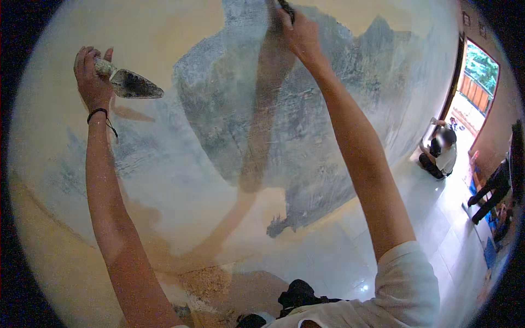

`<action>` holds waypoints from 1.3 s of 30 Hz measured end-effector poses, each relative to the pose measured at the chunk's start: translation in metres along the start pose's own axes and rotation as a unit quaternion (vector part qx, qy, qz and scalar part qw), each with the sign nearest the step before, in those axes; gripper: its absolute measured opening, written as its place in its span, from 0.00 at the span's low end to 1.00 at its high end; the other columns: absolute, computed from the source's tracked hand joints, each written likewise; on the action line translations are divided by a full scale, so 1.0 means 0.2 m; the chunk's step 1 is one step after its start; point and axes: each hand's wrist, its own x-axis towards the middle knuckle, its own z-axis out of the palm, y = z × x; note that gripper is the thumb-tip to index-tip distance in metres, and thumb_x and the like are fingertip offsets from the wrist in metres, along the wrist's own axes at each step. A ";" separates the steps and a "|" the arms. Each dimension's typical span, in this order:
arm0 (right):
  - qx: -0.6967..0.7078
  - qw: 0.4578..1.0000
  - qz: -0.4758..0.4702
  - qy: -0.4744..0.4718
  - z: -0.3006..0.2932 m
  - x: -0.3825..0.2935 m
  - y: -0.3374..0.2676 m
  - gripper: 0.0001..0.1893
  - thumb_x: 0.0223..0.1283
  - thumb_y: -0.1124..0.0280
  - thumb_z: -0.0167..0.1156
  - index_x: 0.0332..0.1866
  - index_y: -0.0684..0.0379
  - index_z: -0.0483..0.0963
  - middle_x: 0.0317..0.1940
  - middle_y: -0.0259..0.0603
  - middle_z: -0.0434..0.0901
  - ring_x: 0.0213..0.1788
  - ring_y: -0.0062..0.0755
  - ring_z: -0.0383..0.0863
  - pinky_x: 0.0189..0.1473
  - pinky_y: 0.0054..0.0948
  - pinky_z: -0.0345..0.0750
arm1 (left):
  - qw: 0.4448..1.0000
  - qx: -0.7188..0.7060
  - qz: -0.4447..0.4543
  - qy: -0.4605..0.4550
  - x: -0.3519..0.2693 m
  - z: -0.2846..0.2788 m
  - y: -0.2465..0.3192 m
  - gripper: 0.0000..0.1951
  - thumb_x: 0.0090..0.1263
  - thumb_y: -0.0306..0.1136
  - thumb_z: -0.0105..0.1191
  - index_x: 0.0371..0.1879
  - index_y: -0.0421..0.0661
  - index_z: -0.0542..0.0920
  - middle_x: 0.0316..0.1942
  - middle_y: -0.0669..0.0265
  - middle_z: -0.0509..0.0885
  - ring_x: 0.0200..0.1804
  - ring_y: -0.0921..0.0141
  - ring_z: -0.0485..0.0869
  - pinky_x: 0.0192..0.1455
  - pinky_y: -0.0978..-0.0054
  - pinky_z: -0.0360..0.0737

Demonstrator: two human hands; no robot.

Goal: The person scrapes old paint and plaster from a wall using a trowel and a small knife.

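Observation:
A pale wall [197, 164] with a large patch of grey plaster [229, 119] fills the view before me. My left hand [93, 76], a dark cord bracelet at its wrist, is closed around the handle of a pointed trowel [135, 84]; the grey-smeared blade points right, off the wall or close to it. High up at the top edge, my right hand [301, 37] grips a dark handle [287, 9] over the grey patch. The rest of that tool is cut off or hidden, so its kind cannot be told.
On the right, a person [443, 151] sits on the shiny tiled floor [426, 229] by an open doorway [471, 90]. Another person's dark-clothed legs [494, 188] stand at the far right, near blue and other items on the floor. A brown, rough patch [209, 283] lies low before me.

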 end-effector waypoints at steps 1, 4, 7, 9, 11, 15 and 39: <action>0.013 0.998 0.067 0.006 0.01 0.00 0.00 0.24 0.69 0.49 0.47 0.50 0.60 0.76 0.33 0.63 0.80 0.40 0.66 0.80 0.41 0.55 0.75 | 1.000 -0.011 -0.004 0.003 0.00 -0.01 0.02 0.14 0.58 0.23 0.60 0.44 0.46 0.76 0.54 0.62 0.77 0.64 0.59 0.70 0.66 0.60 0.69; -0.003 0.992 0.117 -0.053 0.03 -0.05 -0.14 0.23 0.69 0.49 0.47 0.49 0.60 0.76 0.33 0.64 0.80 0.40 0.66 0.79 0.41 0.55 0.75 | 0.999 0.021 0.037 -0.019 0.01 -0.03 -0.11 0.14 0.59 0.25 0.61 0.43 0.46 0.75 0.54 0.62 0.77 0.64 0.59 0.70 0.66 0.61 0.70; -0.012 0.988 0.144 -0.049 -0.01 0.00 -0.05 0.23 0.68 0.50 0.48 0.47 0.61 0.76 0.34 0.64 0.80 0.39 0.65 0.80 0.40 0.54 0.76 | 0.999 -0.041 -0.014 0.002 0.00 0.00 -0.01 0.15 0.59 0.23 0.60 0.45 0.46 0.75 0.55 0.63 0.77 0.64 0.60 0.70 0.66 0.61 0.70; 0.027 0.981 0.191 0.019 0.00 0.00 -0.01 0.22 0.68 0.51 0.49 0.47 0.61 0.76 0.35 0.64 0.80 0.37 0.64 0.81 0.39 0.53 0.78 | 1.000 -0.016 0.000 0.003 -0.01 0.01 -0.03 0.15 0.59 0.22 0.59 0.45 0.47 0.75 0.55 0.63 0.77 0.65 0.60 0.70 0.67 0.61 0.70; 0.015 0.996 0.053 -0.071 0.05 -0.07 -0.08 0.24 0.67 0.49 0.49 0.47 0.62 0.75 0.35 0.62 0.81 0.39 0.64 0.81 0.40 0.54 0.77 | 1.000 0.016 0.020 0.000 -0.02 -0.01 -0.08 0.15 0.59 0.21 0.59 0.45 0.47 0.75 0.55 0.63 0.77 0.65 0.60 0.70 0.67 0.61 0.70; 0.001 0.999 0.036 -0.037 -0.01 -0.06 0.06 0.25 0.66 0.48 0.50 0.48 0.62 0.75 0.36 0.62 0.81 0.40 0.64 0.81 0.42 0.54 0.77 | 1.000 0.016 0.010 -0.011 -0.02 0.03 -0.09 0.18 0.57 0.20 0.58 0.47 0.47 0.75 0.57 0.64 0.76 0.66 0.60 0.69 0.68 0.62 0.69; -0.028 0.992 0.122 -0.003 -0.08 -0.02 0.13 0.25 0.68 0.47 0.47 0.50 0.60 0.76 0.35 0.61 0.81 0.41 0.62 0.80 0.42 0.49 0.76 | 1.000 -0.004 -0.008 0.013 -0.01 0.02 -0.01 0.12 0.61 0.29 0.63 0.42 0.47 0.76 0.51 0.63 0.79 0.62 0.60 0.72 0.63 0.60 0.74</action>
